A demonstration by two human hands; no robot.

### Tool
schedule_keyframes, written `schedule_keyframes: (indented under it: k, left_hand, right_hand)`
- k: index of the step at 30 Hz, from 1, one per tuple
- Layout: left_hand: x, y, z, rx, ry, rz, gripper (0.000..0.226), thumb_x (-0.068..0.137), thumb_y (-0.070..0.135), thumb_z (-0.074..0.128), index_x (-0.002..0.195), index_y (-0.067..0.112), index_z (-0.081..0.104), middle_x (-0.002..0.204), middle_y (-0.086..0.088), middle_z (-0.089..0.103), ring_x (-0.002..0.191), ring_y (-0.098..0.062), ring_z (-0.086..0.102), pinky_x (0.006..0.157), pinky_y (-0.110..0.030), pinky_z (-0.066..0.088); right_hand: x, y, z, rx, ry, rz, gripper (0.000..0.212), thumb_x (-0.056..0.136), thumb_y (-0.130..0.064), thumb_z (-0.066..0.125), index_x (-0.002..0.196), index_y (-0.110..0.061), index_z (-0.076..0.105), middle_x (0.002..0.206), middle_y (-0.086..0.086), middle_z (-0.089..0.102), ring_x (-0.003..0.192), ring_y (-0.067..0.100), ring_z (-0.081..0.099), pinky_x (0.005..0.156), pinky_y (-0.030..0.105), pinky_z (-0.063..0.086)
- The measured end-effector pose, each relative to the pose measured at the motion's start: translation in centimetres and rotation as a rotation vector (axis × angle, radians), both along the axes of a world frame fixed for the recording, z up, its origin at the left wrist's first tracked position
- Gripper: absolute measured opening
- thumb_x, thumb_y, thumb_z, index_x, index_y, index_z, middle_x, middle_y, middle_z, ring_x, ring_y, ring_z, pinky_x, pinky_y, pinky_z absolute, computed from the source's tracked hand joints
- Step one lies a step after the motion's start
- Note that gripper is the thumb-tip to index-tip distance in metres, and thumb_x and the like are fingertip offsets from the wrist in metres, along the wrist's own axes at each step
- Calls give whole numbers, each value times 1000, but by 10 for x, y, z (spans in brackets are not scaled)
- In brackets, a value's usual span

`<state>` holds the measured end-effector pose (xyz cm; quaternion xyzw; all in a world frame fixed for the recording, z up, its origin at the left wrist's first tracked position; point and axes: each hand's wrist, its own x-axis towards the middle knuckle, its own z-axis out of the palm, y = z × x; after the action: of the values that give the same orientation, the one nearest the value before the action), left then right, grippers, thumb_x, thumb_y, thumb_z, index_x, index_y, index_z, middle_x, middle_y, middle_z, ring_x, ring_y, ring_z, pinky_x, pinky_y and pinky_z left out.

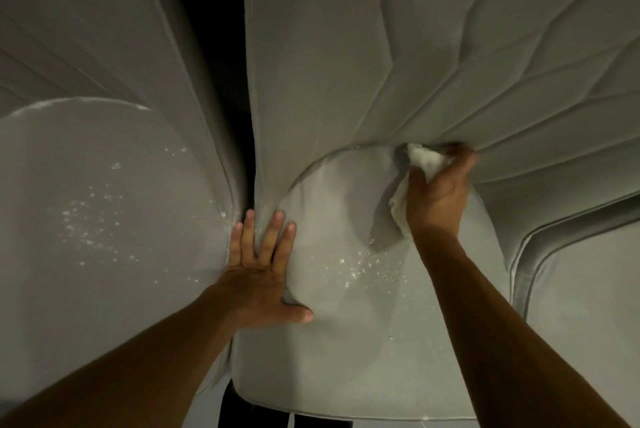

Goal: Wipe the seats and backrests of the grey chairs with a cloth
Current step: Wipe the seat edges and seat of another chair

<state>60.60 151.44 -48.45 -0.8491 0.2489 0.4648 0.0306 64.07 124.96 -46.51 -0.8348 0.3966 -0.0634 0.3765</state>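
- Currently, head view only: three grey chairs side by side. I read the middle chair's seat as the one being worked.
- Right hand is closed around a bunched white cloth, pushing it into the crease where the seat meets the backrest — likely to reach dirt lodged in the seam.
- Left hand lies flat, fingers spread, holding nothing. It presses on the seat's left edge, fingertips at the dark gap next to the left chair's seat — I judge it a brace, steadying the cushion and the reach.
- White specks dot the middle seat in front of the cloth; similar flecks on the left seat. Neither patch wiped yet.
- Right chair partly visible; its state I cannot tell.
- Judgement: early-to-mid task, seam first, open seat next.
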Motion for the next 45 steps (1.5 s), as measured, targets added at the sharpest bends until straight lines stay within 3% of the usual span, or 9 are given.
schedule_keyframes:
  k: [3,10,15,17,20,29,36,41,45]
  left_hand:
    - [1,-1,1,4,20,5,140,69,95,43,130,20,-58,135,-7,-66,120,-44,-62,106,-55,-38]
    - [1,-2,2,-2,30,17,139,68,95,44,130,20,-56,134,-5,-67,119,-43,-63,100,-53,-43]
    - [1,-1,1,-10,42,14,140,69,95,45,129,22,-59,134,-5,-67,119,-43,-63,106,-56,-38]
    - [1,0,0,-21,30,7,139,69,95,45,129,23,-58,134,-4,-67,119,-43,-63,104,-55,-39]
    - [0,2,0,-47,9,20,141,66,96,45,130,24,-57,137,-4,-65,122,-43,-61,102,-53,-42]
    - [1,-3,4,36,22,-14,143,67,96,45,133,19,-56,134,-6,-67,120,-44,-62,100,-53,-43]
    - [1,-5,6,62,34,-19,142,66,97,44,132,20,-55,133,-7,-67,118,-44,-63,104,-56,-40]
    - [1,-4,6,57,31,-23,141,67,97,43,131,19,-56,134,-7,-67,119,-44,-63,104,-56,-38]
    - [1,-3,7,35,28,-22,142,67,96,45,134,20,-54,134,-5,-67,120,-42,-63,102,-53,-42]
  right_hand:
    - [-3,-7,-6,-75,68,-195,44,92,-24,64,129,-19,39,127,11,41,93,27,53,86,36,44]
    - [-12,2,-20,-347,348,163,51,95,-52,52,134,-19,51,126,17,47,110,38,51,93,47,45]
    - [10,15,-24,-292,252,156,20,101,-27,48,118,-18,55,102,-5,55,98,23,56,71,10,44]
    - [19,20,-27,-241,265,97,13,100,-28,51,107,-18,54,96,-7,57,102,27,60,83,19,49]
    - [23,34,-23,-237,293,400,27,94,-18,56,120,-12,62,122,14,54,102,36,59,89,35,44]
    - [22,39,-9,-29,218,807,44,93,-11,55,137,-19,59,132,14,48,111,31,59,106,21,36]
    - [5,-7,-13,-97,155,219,38,94,-21,53,130,-27,64,128,10,59,111,27,63,106,30,44]
    - [31,48,-17,-47,227,395,30,99,-18,51,125,-10,65,131,19,51,117,36,55,101,27,35]
    - [31,50,-9,82,213,614,35,95,-12,56,128,-18,65,130,14,55,121,28,56,99,17,35]
